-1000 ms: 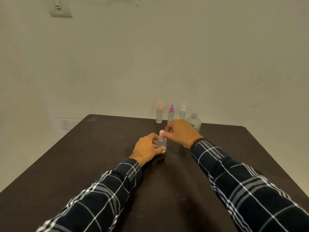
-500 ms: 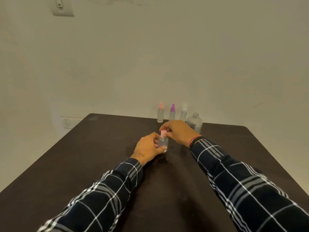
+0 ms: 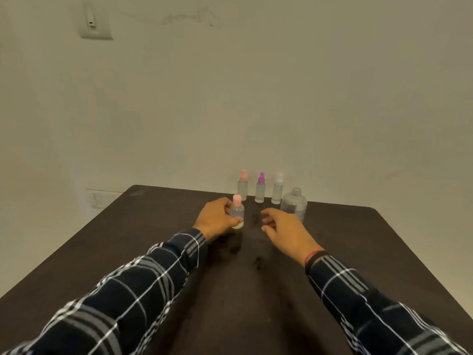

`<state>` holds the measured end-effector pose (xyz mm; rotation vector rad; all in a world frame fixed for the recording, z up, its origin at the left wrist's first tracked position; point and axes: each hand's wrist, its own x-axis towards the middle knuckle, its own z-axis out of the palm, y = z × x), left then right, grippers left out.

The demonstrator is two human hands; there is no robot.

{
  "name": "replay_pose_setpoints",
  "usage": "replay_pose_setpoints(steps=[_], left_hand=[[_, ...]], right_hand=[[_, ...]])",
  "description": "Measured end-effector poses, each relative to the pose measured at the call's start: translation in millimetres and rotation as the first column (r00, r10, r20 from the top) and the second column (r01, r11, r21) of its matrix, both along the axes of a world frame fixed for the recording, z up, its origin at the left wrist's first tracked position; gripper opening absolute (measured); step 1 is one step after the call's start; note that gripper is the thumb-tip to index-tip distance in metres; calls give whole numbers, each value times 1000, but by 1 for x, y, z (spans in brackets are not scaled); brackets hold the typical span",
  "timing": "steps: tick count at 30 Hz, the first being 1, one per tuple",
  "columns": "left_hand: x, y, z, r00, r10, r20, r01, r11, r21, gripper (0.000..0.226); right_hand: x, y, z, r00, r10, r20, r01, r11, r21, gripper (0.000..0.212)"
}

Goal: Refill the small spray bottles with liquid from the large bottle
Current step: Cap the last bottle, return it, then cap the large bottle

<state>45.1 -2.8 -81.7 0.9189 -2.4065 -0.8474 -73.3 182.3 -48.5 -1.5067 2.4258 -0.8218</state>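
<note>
Since the earlier frames my right hand [image 3: 284,231] has come off the pink cap [image 3: 237,200] and drawn back to the right. From the head camera (the only view I have), it hangs over the dark table [image 3: 128,239] with its fingers loosely spread, holding nothing, clear of the bottle it was on. My left hand [image 3: 217,219] grasps the small spray bottle [image 3: 237,213] round its clear body, thumb across the front near the base. That bottle stands upright near the middle of the table with its cap on.

Along the far edge three more small bottles stand upright in a row: the peach-capped bottle [image 3: 242,187], the purple-capped bottle [image 3: 260,189] and the white-capped bottle [image 3: 277,190]. The large bottle [image 3: 293,204] is just right of the white-capped one and a little nearer to me, its threaded neck bare. My right fingertips are near it but apart from it. How full any bottle is, I cannot tell.

Both plaid sleeves [image 3: 143,285] reach in from below, and a red band [image 3: 313,254] circles my right wrist. On the wall are a wall switch [image 3: 94,24] high up on the left and a socket [image 3: 98,199] low beside the table's left corner.
</note>
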Motion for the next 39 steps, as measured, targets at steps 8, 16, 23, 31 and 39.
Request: replay_pose_setpoints(steps=[8, 16, 23, 31, 39], left_hand=[[-55, -70, 22, 983, 165, -86, -166, 986, -2, 31], [-78, -98, -3, 970, 242, -25, -241, 970, 36, 33], [-83, -111, -14, 965, 254, -58, -252, 967, 49, 54], [-83, -114, -15, 970, 240, -37, -237, 970, 61, 61], [-52, -68, -6, 914, 343, -216, -358, 933, -31, 50]], right_hand=[[-26, 44, -17, 998, 8, -59, -5, 999, 42, 27], [-46, 59, -18, 970, -81, -230, 107, 989, 104, 16], [-65, 70, -23, 978, -62, -200, 123, 943, 309, 25], [-67, 61, -27, 984, -49, -169, 102, 942, 320, 27], [-89, 68, -20, 974, -225, 10, 225, 973, 55, 17]])
